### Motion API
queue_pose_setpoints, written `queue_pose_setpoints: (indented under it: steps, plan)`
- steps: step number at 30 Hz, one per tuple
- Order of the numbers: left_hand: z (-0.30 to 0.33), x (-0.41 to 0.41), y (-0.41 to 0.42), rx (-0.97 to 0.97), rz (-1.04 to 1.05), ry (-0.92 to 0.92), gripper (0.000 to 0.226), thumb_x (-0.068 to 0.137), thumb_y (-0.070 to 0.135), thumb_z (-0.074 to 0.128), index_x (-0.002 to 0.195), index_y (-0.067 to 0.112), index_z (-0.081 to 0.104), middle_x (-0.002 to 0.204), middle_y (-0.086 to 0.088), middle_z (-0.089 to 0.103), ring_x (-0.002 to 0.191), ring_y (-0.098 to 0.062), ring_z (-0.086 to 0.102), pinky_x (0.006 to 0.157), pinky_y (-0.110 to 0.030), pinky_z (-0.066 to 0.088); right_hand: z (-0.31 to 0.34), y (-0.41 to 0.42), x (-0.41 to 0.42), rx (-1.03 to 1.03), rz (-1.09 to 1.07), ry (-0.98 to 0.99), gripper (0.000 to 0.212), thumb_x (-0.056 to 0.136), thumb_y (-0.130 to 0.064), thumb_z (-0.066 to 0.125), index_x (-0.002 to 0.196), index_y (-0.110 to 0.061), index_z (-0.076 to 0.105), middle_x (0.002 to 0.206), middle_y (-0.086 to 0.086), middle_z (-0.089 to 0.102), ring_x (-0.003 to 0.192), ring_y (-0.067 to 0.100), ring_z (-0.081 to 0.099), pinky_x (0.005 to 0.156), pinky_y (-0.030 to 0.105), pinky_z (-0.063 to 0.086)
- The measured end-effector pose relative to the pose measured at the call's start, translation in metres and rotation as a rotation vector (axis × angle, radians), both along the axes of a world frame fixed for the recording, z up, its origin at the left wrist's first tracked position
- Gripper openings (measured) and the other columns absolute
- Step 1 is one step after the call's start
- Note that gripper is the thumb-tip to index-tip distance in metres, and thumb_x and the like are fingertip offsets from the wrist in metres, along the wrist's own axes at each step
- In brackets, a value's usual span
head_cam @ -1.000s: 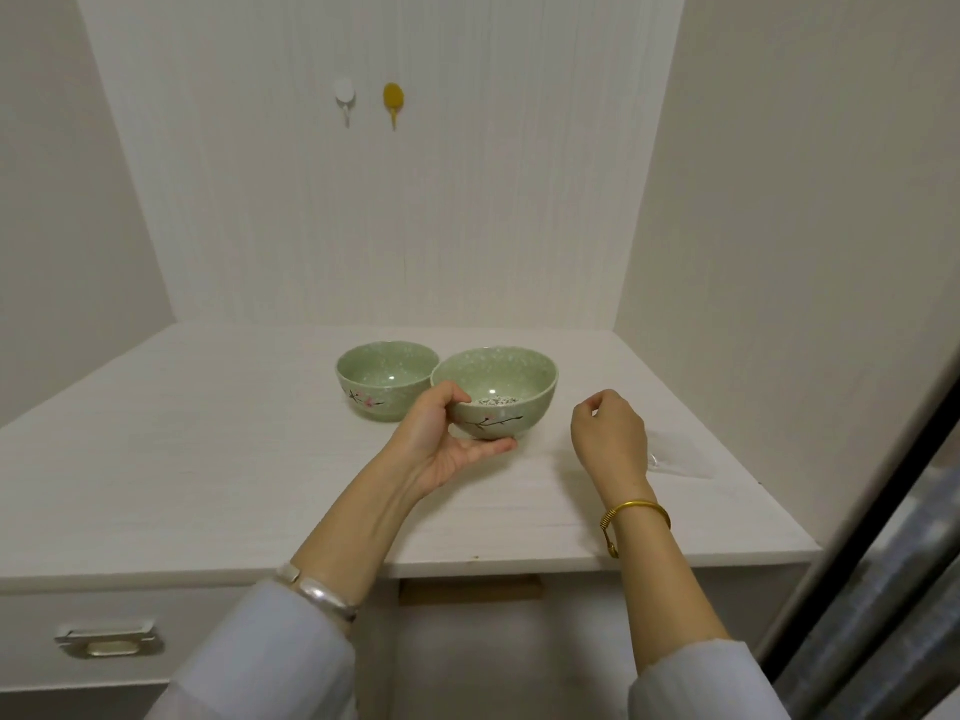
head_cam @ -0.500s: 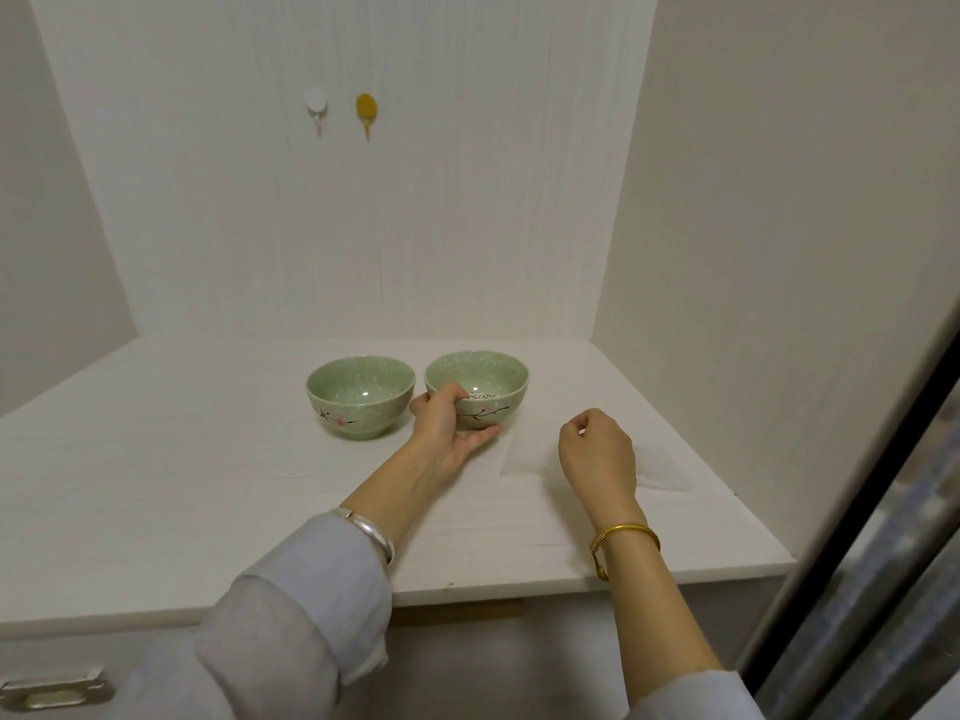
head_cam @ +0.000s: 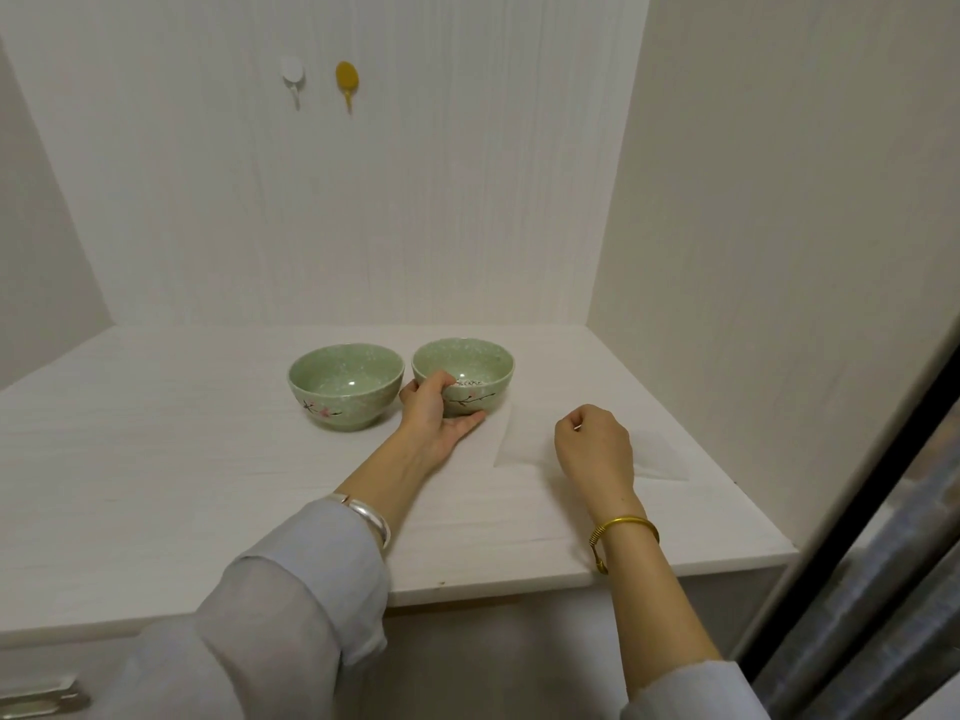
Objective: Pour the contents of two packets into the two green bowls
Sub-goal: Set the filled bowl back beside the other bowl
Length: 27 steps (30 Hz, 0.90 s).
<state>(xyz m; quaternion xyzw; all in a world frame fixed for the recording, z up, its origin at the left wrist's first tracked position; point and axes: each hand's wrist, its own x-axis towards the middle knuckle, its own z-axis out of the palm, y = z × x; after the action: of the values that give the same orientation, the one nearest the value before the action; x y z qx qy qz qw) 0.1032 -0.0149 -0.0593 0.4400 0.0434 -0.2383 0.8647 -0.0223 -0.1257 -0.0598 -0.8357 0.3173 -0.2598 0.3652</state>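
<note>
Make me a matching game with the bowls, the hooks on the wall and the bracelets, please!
Things:
1. left bowl
2. right bowl
3. yellow hook
4. gold bracelet

Descriptions:
A. on the right wrist
B. stuck on the back wall beside a white hook
C. gripped by the left hand
D. standing on the tabletop with no hand on it

Pairs: 1-D, 2-C, 3-B, 4-A
</note>
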Motion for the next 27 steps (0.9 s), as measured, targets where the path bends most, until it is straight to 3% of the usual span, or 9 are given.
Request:
queue_pose_setpoints:
  steps: [5, 9, 11, 13, 15, 17, 19, 24, 27]
  plan:
    - [0.003, -0.003, -0.004, 0.066, -0.013, 0.045, 0.057, 0.088, 0.024, 0.055, 0.138, 0.021, 0.029, 0.137, -0.014, 0.041, 0.084, -0.032, 0.058, 0.075, -0.045, 0.050, -0.004, -0.008, -0.003, 0.014, -0.018, 0.016, 0.017, 0.084, -0.007, 0.040, 0.069, -0.008, 0.047, 0.065, 0.002, 0.048, 0.063, 0.021, 0.044, 0.050, 0.026, 0.031]
    - [0.012, -0.022, -0.010, 0.123, 0.025, 0.065, 0.051, 0.084, 0.022, 0.058, 0.131, 0.013, 0.041, 0.124, -0.009, 0.051, 0.084, -0.020, 0.052, 0.062, -0.033, 0.044, -0.006, -0.028, -0.015, -0.011, -0.155, 0.019, 0.030, 0.086, -0.006, 0.040, 0.057, -0.011, 0.034, 0.055, 0.001, 0.038, 0.049, 0.015, 0.032, 0.046, 0.023, 0.024]
    - [0.015, -0.035, -0.014, 0.145, 0.087, 0.059, 0.051, 0.081, 0.016, 0.057, 0.130, 0.012, 0.042, 0.113, -0.004, 0.046, 0.089, -0.016, 0.043, 0.058, -0.029, 0.041, -0.007, -0.037, -0.021, -0.032, -0.213, 0.034, 0.031, 0.086, -0.006, 0.040, 0.056, -0.011, 0.033, 0.054, 0.001, 0.035, 0.049, 0.015, 0.031, 0.045, 0.023, 0.022]
    - [0.020, -0.048, -0.018, 0.151, 0.087, 0.042, 0.048, 0.080, 0.011, 0.054, 0.128, 0.011, 0.043, 0.108, -0.004, 0.036, 0.082, -0.014, 0.037, 0.057, -0.028, 0.039, -0.007, -0.042, -0.026, -0.072, -0.247, 0.056, 0.026, 0.085, -0.005, 0.040, 0.059, -0.008, 0.038, 0.061, 0.006, 0.042, 0.056, 0.020, 0.037, 0.047, 0.025, 0.025]
    - [0.026, -0.064, -0.024, 0.128, -0.008, 0.017, 0.030, 0.082, 0.008, 0.049, 0.112, 0.009, 0.047, 0.104, -0.004, 0.034, 0.067, -0.012, 0.034, 0.058, -0.026, 0.038, -0.007, -0.044, -0.032, -0.097, -0.283, 0.088, 0.015, 0.086, -0.007, 0.040, 0.078, -0.004, 0.052, 0.084, 0.015, 0.053, 0.082, 0.029, 0.045, 0.058, 0.030, 0.034]
    - [0.028, -0.080, -0.031, 0.124, -0.099, 0.017, 0.012, 0.083, 0.006, 0.047, 0.094, 0.010, 0.050, 0.092, -0.003, 0.039, 0.061, -0.012, 0.033, 0.057, -0.026, 0.037, -0.009, -0.046, -0.036, -0.110, -0.320, 0.157, 0.024, 0.088, -0.010, 0.041, 0.106, -0.003, 0.054, 0.109, 0.020, 0.054, 0.107, 0.034, 0.042, 0.078, 0.037, 0.040]
    - [0.028, -0.093, -0.039, 0.136, -0.170, 0.005, 0.009, 0.083, 0.005, 0.045, 0.079, 0.011, 0.051, 0.079, -0.002, 0.042, 0.058, -0.012, 0.033, 0.056, -0.025, 0.036, -0.014, -0.050, -0.040, -0.125, -0.352, 0.233, 0.032, 0.088, -0.012, 0.041, 0.118, -0.003, 0.048, 0.121, 0.022, 0.051, 0.115, 0.036, 0.038, 0.090, 0.039, 0.037]
    - [0.023, -0.115, -0.055, 0.153, -0.297, -0.007, 0.018, 0.081, 0.000, 0.041, 0.079, 0.010, 0.056, 0.072, -0.002, 0.046, 0.054, -0.011, 0.035, 0.052, -0.022, 0.032, -0.018, -0.062, -0.046, -0.078, -0.370, 0.203, 0.028, 0.090, -0.010, 0.038, 0.113, 0.002, 0.049, 0.118, 0.022, 0.057, 0.114, 0.036, 0.044, 0.090, 0.039, 0.041]
    - [0.020, -0.119, -0.058, 0.180, -0.326, 0.001, 0.020, 0.079, -0.001, 0.040, 0.079, 0.010, 0.057, 0.074, -0.002, 0.048, 0.055, -0.011, 0.037, 0.050, -0.021, 0.032, -0.017, -0.069, -0.050, 0.071, -0.350, 0.071, 0.014, 0.088, -0.005, 0.041, 0.092, 0.003, 0.051, 0.099, 0.021, 0.060, 0.101, 0.038, 0.050, 0.072, 0.034, 0.043]
